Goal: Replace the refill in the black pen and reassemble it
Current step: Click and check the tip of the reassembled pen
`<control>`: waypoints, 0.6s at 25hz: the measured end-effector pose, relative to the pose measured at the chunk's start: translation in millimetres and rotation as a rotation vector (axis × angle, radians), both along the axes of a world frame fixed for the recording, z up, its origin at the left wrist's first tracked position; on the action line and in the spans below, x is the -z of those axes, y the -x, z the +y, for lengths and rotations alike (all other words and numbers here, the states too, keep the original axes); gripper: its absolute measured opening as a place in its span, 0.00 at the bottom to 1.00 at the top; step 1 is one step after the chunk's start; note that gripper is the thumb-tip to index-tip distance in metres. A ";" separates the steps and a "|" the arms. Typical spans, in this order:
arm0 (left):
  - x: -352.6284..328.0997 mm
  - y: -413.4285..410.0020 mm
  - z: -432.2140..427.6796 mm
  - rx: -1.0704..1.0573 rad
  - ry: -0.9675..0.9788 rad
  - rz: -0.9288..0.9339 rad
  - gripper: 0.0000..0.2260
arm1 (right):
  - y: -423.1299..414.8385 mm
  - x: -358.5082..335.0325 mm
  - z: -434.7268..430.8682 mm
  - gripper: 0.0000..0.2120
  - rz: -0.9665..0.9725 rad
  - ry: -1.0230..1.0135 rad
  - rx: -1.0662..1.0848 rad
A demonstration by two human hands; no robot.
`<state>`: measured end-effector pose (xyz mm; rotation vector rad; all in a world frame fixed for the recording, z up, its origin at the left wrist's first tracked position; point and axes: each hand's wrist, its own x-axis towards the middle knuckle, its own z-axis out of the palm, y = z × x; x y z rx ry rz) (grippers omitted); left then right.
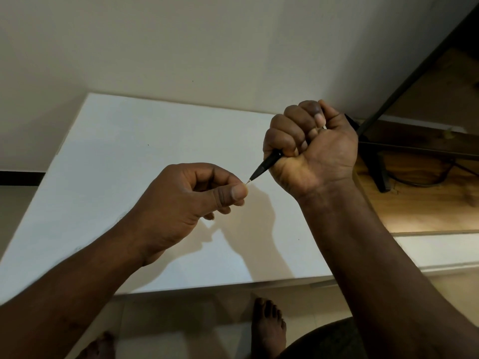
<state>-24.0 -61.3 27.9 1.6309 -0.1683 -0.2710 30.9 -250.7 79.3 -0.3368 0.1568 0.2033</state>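
My right hand [311,146] is closed in a fist around the black pen [268,163], held above the white table [116,156]. The pen's tapered front end sticks out of the fist and points down-left; most of the barrel is hidden inside the hand. My left hand [191,200] pinches the thin metal tip [248,180] at the pen's point between thumb and forefinger. How much of the refill is out of the barrel cannot be made out.
The white table reaches the pale wall behind it. To the right stands a wooden surface [425,208] with a black metal stand [375,151] and a cable. Below the table's front edge are a tiled floor and bare feet [268,327].
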 end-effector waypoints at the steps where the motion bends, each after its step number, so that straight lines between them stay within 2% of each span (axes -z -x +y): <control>1: 0.3 -0.1 0.2 -0.001 -0.001 -0.004 0.12 | -0.1 0.1 -0.2 0.22 -0.001 0.000 0.001; 15: 1.1 -1.0 1.0 -0.015 0.012 0.002 0.14 | -0.4 1.7 0.3 0.23 0.001 0.008 0.017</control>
